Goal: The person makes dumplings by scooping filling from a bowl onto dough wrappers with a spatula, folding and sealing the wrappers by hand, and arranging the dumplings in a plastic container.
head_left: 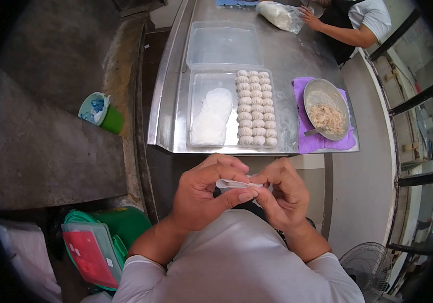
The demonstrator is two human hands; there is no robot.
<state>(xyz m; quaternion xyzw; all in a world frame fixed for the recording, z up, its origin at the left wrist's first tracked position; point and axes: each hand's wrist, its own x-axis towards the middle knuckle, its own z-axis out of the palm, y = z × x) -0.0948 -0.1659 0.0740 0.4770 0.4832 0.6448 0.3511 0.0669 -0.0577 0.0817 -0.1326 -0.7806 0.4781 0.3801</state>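
Note:
Between my two hands, just in front of the table edge, is a white dumpling wrapper point(229, 184), partly folded. My left hand point(207, 189) is closed on its left side, thumb in front and fingers behind. Pinched fingers of my right hand point(282, 189) grip the wrapper's right end. Whether filling lies inside is hidden. Beyond my hands, a clear plastic tray point(232, 91) holds rows of pleated dumplings point(257, 108) on its right and a stack of flat round wrappers point(210, 121) on its left.
A metal bowl of filling point(327, 115) with a utensil rests on a purple cloth point(305, 144) at the table's right. A clear lid point(224, 45) lies behind the tray. Across the table, a co-worker's hand point(311, 19) touches a bag of white dough or flour point(279, 15). A green bin point(111, 120) stands left.

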